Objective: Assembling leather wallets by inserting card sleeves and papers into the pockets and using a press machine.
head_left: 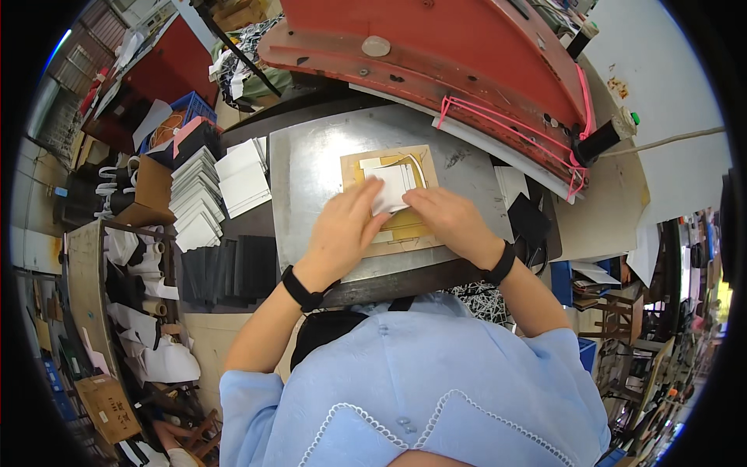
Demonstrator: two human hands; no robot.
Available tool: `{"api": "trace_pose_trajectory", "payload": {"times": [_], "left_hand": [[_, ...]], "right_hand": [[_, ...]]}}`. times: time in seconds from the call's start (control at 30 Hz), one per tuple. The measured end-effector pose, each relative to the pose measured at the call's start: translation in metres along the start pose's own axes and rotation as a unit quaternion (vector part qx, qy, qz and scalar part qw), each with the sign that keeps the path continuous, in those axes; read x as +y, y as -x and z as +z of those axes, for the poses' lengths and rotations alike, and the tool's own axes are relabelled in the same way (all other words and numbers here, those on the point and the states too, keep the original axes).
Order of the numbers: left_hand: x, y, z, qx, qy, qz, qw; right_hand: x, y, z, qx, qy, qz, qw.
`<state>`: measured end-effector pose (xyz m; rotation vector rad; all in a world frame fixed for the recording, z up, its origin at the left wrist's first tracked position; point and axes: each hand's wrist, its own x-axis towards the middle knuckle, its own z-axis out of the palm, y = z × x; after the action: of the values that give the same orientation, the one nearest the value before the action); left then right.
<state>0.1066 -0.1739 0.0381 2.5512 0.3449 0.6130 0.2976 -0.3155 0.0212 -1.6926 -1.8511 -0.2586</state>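
Left hand (346, 224), partly curled and blurred, and right hand (451, 222), fingers bent together, both touch a white sheet (393, 189); whether either grips it cannot be told. The sheet lies over a tan board (405, 246) on a metal plate (303, 179). A red machine frame (467, 47) stands beyond the plate.

Beige floor (204, 342) is visible left of the dark worktop (393, 286), adjoining a rack (84, 272) loaded with pale rolls (156, 265) and sheets, with a brown wooden stool (618, 317) at right, a rust-marked pale grey surface (669, 117) upper right, and a bright light strip (61, 47) upper left.
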Motion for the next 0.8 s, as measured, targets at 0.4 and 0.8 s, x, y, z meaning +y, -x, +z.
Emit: {"api": "trace_pose_trajectory", "payload": {"times": [0.4,0.8], "left_hand": [[0.017,0.011,-0.024,0.013,0.571,-0.207,0.794],[0.028,0.025,-0.025,0.008,0.575,-0.256,0.777]], "right_hand": [[-0.05,-0.007,-0.04,0.114,-0.548,0.355,0.749],[-0.065,0.049,-0.078,0.225,-0.314,0.39,0.836]]}}
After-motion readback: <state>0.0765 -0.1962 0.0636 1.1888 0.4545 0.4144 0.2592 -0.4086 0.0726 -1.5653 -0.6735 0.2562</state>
